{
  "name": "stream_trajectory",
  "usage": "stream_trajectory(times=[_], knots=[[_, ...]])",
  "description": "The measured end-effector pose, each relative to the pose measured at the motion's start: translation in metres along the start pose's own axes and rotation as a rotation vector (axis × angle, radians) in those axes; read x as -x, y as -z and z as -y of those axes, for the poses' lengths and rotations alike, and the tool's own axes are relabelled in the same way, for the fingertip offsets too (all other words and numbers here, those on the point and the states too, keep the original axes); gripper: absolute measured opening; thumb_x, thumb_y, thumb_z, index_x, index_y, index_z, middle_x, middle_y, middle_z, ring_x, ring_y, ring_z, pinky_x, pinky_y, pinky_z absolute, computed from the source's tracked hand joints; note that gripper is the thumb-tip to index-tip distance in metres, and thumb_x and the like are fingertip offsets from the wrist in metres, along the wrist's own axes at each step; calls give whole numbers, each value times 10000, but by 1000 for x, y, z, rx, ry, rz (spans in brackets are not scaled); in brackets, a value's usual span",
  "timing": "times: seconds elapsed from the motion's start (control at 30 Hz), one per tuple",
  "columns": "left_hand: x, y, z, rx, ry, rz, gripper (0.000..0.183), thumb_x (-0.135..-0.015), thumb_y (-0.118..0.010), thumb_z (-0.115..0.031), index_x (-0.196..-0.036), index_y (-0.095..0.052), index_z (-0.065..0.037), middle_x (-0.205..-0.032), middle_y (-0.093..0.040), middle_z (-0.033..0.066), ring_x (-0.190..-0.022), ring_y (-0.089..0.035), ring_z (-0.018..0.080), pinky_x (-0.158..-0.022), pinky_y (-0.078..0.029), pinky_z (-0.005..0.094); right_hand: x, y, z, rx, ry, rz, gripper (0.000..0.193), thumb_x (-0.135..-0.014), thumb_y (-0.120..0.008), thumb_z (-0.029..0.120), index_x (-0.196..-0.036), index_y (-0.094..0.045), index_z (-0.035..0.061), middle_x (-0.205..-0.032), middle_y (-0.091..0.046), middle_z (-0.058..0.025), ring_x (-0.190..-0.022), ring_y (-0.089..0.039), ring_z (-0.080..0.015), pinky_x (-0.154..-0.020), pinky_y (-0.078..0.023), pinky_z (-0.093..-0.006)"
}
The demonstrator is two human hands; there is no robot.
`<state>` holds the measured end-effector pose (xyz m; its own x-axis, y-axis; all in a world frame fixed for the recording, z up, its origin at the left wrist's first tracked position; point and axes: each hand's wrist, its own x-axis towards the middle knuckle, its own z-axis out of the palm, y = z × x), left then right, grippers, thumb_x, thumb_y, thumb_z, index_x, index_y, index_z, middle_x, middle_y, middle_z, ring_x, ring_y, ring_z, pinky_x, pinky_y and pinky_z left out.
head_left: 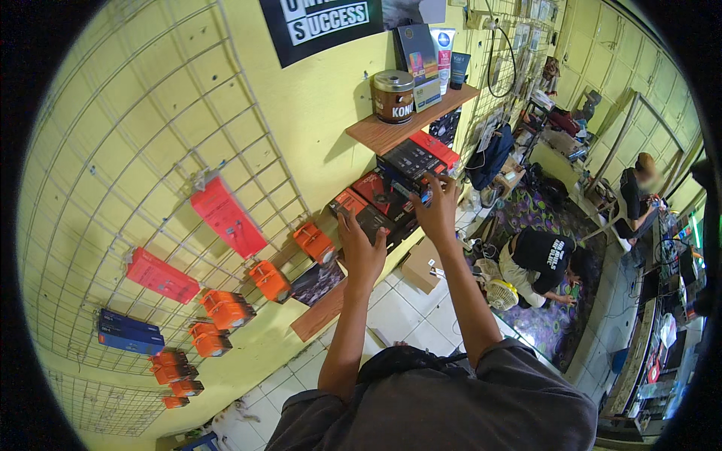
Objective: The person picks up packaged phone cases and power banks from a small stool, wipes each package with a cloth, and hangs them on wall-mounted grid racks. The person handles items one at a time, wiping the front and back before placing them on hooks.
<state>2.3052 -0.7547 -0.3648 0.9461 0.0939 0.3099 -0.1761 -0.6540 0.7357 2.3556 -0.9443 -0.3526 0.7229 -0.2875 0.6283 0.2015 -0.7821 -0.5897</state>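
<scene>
Boxes (378,189), black and red, below wooden shelf (368,137). Left hand (366,255) at their left end, right hand (438,210) at right; gripping or just touching, can't tell. Box print too small. Tin (393,101) on shelf, pale lettering; white-lettered poster (323,37) above shelf, top cut off.

Smooth cardboard boxes (410,162), wooden shelf (374,137), metal grid (162,169), matt cloth shirt (436,402)

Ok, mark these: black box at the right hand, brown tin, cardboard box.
Black box (408,160) at the right hand (439,207), head view: on its printed face.
Brown tin (390,98), head view: on the side wall, below the silver lid.
Cardboard box (421,266), head view: on its brown face.
</scene>
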Motion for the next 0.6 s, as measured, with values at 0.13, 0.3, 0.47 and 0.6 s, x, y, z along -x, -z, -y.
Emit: stream_trajectory(times=[0.13, 0.3, 0.47, 0.6], knots=[[-2, -19, -5, -29, -8, -89, 796, -972, -735, -242, -1602, -300, -24, -1655, -202, 372, -1545, -238, 516, -1250, -264, 588, -7, -6, -9, -17, 11, -12, 552, -787, -886, 139, -1294, -674, 91, -1241, -536, -222, -1206, -510, -424, -1049, -435, -526], [-24, -21, -25, -63, -198, -235, 641, -983, -721, -214, -1521, -431, -25, -1599, -310, 355, -1494, -325, 507, -1225, -305, 581, -12, -8, -14, 0, 52, -75, 498, -779, -881, 122, -1234, -682, 80, -1237, -544, -206, -1183, -512, -418, -1041, -424, -527], [-75, -46, -50, 131, -325, 10, 535, -1002, -674, -159, -1477, -476, -9, -1519, -427, 325, -1415, -433, 491, -1187, -368, 545, -10, -8, -15, -66, 23, -48, 429, -787, -866, 102, -1174, -683, 78, -1238, -551, -183, -1167, -523, -391, -1053, -400, -511], [-88, -63, -58, 170, -327, 49, 507, -1011, -649, -141, -1468, -477, -4, -1425, -511, 299, -1375, -469, 477, -1162, -395, 539, -8, -5, -8, -102, 10, -67, 401, -789, -847, 47, -1152, -678, 65, -1222, -556, -174, -1164, -540, -374, -1038, -424, -499]])
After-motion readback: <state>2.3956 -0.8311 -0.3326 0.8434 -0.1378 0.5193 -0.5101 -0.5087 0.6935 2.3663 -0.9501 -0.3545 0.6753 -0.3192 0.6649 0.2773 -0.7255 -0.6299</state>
